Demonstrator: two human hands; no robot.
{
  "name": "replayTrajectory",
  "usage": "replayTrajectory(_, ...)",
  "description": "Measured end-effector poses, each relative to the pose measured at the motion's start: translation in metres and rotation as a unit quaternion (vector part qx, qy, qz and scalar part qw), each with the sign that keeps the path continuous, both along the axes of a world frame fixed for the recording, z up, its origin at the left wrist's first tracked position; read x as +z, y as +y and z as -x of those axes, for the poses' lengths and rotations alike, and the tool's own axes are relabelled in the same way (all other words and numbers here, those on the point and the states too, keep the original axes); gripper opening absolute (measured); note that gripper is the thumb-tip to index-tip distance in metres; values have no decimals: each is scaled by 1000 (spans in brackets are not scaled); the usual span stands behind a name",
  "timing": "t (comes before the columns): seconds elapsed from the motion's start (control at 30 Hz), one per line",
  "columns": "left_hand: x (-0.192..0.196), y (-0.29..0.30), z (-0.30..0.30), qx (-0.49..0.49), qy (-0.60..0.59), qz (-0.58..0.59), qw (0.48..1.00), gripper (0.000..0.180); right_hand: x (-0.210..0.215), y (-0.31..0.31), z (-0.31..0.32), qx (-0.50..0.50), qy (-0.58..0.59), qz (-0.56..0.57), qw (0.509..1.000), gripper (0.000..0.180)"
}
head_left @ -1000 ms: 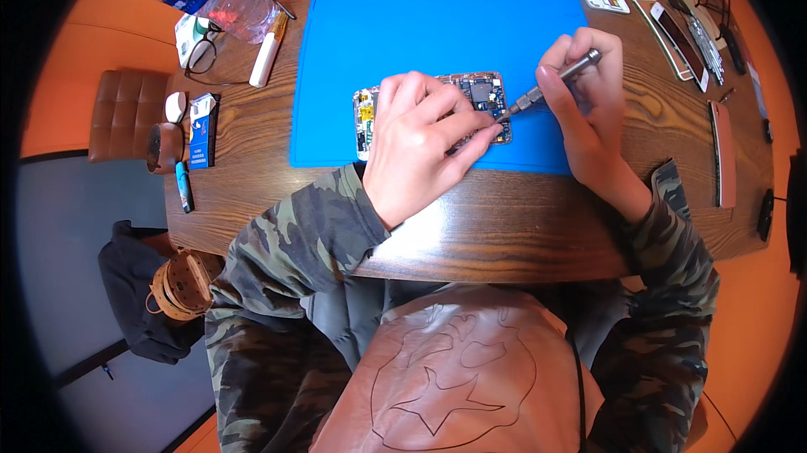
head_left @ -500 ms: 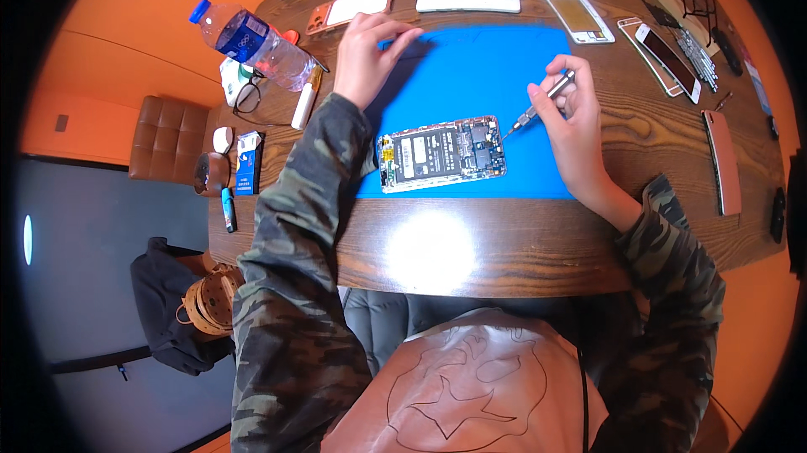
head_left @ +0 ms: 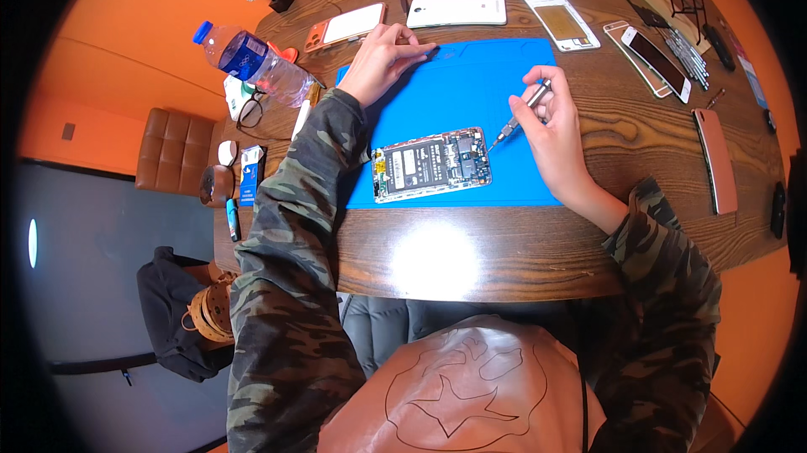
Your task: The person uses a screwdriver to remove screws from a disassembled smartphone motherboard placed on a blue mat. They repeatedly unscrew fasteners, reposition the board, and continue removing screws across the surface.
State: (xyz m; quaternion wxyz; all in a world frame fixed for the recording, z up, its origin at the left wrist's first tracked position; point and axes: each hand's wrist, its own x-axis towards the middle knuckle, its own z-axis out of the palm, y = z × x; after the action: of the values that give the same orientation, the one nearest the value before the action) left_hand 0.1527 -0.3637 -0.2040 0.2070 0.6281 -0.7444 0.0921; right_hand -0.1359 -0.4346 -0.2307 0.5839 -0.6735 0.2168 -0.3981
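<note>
An opened phone [head_left: 430, 165] lies on a blue mat [head_left: 471, 92], its black battery and circuit board bare. My right hand [head_left: 556, 129] grips a slim grey precision screwdriver [head_left: 513, 127], slanted so that its tip points down at the phone's right edge. Whether the tip touches the board is too small to tell. Close to the mat's far edge is my left hand [head_left: 387, 64], thumb and fingertips pinched together low over the blue surface. Anything between those fingertips is too small to make out.
Several phones and phone parts line the table's far side, including a white back cover [head_left: 456, 10] and a white frame [head_left: 559, 20]. A water bottle [head_left: 252, 62] leans by my left forearm, near glasses [head_left: 250, 108]. Silver rods [head_left: 688, 58] lie at the right.
The view has shifted slightly. My left hand has moved a little to the right along the mat's far edge, its fingers drawn closer together. The screwdriver stays at the phone's right edge.
</note>
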Motion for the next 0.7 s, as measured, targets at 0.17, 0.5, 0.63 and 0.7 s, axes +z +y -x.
replayTrajectory(0.17, 23, 16, 17, 51, 105, 20, 993, 28, 3, 1, -1, -1, -14, -38, 999, 25)
replayTrajectory(0.5, 9, 88, 130, -18, 90, -72, 993, 76, 8, -4, -1, 8, -13, -123, 992, 27)
replayTrajectory(0.63, 5, 95, 134, 8, 86, -65, 994, 83, 10, -2, 1, 6, -9, -116, 993, 28)
replayTrajectory(0.7, 5, 102, 134, 30, 68, -47, 996, 82, 10, -1, 3, 6, 0, -99, 995, 29)
